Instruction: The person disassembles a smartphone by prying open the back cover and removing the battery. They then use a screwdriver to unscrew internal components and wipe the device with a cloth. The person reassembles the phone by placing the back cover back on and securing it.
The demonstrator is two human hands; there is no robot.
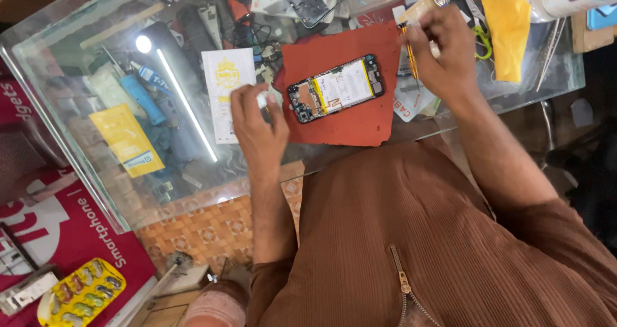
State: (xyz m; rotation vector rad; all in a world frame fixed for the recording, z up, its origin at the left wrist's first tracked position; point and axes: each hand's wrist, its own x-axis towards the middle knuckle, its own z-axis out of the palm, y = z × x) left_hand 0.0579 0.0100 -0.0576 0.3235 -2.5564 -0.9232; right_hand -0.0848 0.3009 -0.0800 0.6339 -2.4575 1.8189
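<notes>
Glass formed the surface [96,76], a see-through top with packets and tools showing on a shelf beneath and an orange tiled floor [212,224] below that. On it lay a red mat [334,118], likely there to keep small parts from sliding, and on the mat an opened phone [335,88] rested back-up with its battery and boards exposed. A white card [225,82] lay just beside the mat. The left hand [257,131] hovered at the mat's edge near the phone, fingers [273,105] curled together on something small and pale; what it was I cannot tell. The right hand [443,54], off the mat's far corner, had fingers clamped on a slim yellow screwdriver [410,54], tip down, held like a pen for fine work.
</notes>
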